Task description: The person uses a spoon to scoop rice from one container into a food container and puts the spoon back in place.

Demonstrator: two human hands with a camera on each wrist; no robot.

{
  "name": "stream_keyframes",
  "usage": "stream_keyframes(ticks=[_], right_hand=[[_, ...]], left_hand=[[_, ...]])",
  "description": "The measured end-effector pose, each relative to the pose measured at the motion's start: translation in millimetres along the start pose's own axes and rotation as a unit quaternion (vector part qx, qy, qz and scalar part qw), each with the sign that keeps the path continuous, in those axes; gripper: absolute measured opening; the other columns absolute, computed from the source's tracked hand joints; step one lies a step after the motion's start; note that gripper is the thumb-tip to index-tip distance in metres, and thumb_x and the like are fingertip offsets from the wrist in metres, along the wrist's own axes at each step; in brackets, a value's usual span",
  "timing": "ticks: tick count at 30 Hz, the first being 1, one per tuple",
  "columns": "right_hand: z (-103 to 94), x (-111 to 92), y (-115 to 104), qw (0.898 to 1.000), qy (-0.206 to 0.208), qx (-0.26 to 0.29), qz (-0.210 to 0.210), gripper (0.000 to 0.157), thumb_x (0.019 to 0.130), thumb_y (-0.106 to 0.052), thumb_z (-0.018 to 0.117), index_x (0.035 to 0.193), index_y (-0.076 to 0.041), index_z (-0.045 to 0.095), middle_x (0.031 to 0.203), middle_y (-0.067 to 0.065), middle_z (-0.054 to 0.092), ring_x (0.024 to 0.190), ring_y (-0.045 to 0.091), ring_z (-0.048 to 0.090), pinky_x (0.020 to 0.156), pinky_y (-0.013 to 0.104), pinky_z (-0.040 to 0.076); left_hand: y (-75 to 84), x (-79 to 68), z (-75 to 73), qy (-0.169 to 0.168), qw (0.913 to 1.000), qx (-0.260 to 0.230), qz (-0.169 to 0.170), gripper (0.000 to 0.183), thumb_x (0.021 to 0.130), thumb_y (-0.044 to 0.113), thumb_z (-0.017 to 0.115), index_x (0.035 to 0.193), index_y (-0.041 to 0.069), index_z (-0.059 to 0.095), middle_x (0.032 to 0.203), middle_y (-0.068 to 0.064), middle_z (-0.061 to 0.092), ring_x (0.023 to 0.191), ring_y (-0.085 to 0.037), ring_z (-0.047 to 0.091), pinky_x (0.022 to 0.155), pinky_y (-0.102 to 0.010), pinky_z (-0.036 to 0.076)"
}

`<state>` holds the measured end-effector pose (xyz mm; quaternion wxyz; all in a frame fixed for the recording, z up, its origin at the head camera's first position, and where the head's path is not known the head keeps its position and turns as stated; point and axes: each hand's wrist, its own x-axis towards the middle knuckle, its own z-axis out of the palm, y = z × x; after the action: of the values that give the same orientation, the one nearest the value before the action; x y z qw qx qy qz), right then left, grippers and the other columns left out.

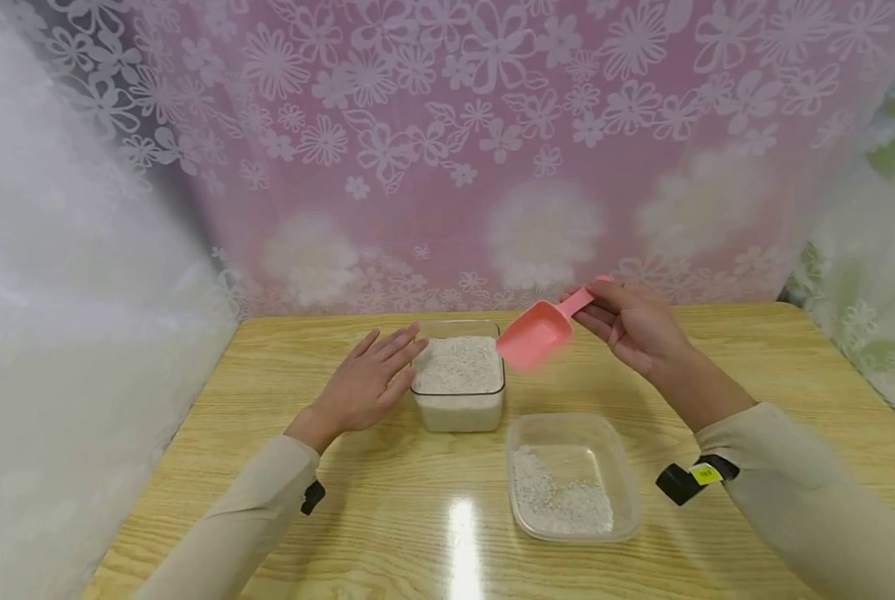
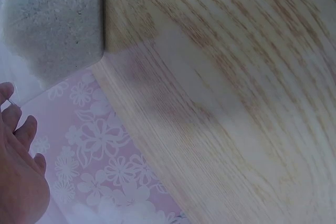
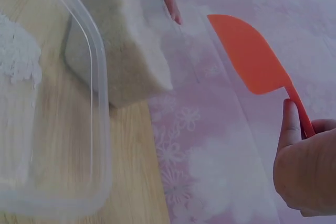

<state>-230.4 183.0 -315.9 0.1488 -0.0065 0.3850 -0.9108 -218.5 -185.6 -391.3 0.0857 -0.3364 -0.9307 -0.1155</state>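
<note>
A clear deep container (image 1: 460,412), filled high with white rice-like grains (image 1: 458,364), stands on the table. My left hand (image 1: 365,379) rests at its left rim with the fingers extended. In the left wrist view, that hand (image 2: 21,163) shows only partly, its fingertips right at the container's edge. My right hand (image 1: 635,329) grips a pink scoop (image 1: 535,333) by its handle, held up near the container's right side with the bowl tilted down to the left. Nearer to me sits a low translucent tub (image 1: 627,492) with some grains (image 1: 567,504) spread over its bottom.
The wood-grain table (image 1: 387,517) ends at the back against a pink flowered curtain (image 1: 432,225). A pale cloth (image 1: 65,292) hangs on the left, and a leaf-patterned one (image 1: 867,275) on the right. Black wrist cameras sit on both sleeves.
</note>
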Motion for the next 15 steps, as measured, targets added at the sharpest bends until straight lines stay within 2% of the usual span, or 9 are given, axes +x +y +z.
stream_keyframes(ticks=[8, 11, 15], right_hand=[[19.7, 21, 34, 0.998, 0.009, -0.053, -0.018, 0.006, 0.096, -0.003, 0.056, 0.096, 0.003, 0.056, 0.094, 0.017, 0.070, 0.087, 0.025, 0.070, 0.084, 0.033, 0.052], [26.3, 24, 47, 0.995, 0.008, -0.090, -0.038, 0.008, 0.096, -0.004, 0.056, 0.093, 0.002, 0.052, 0.093, 0.015, 0.070, 0.085, 0.023, 0.070, 0.085, 0.033, 0.051], [32.2, 26, 61, 0.990, 0.017, -0.131, -0.059, 0.010, 0.097, -0.005, 0.056, 0.098, 0.004, 0.049, 0.094, 0.016, 0.070, 0.085, 0.022, 0.070, 0.084, 0.033, 0.052]], left_hand=[[0.3, 0.3, -0.1, -0.005, 1.0000, 0.001, -0.002, 0.051, 0.105, 0.039, 0.028, 0.151, 0.019, 0.033, 0.157, 0.001, 0.020, 0.143, -0.012, 0.017, 0.116, -0.042, 0.005], [0.4, -0.1, -0.3, -0.005, 1.0000, 0.002, -0.003, 0.050, 0.105, 0.038, 0.030, 0.151, 0.019, 0.033, 0.157, 0.003, 0.019, 0.142, -0.012, 0.017, 0.116, -0.041, 0.006], [-0.3, -0.2, -0.8, -0.003, 0.9999, 0.009, -0.003, 0.050, 0.104, 0.037, 0.032, 0.151, 0.019, 0.033, 0.157, 0.004, 0.019, 0.142, -0.011, 0.017, 0.116, -0.041, 0.006]])
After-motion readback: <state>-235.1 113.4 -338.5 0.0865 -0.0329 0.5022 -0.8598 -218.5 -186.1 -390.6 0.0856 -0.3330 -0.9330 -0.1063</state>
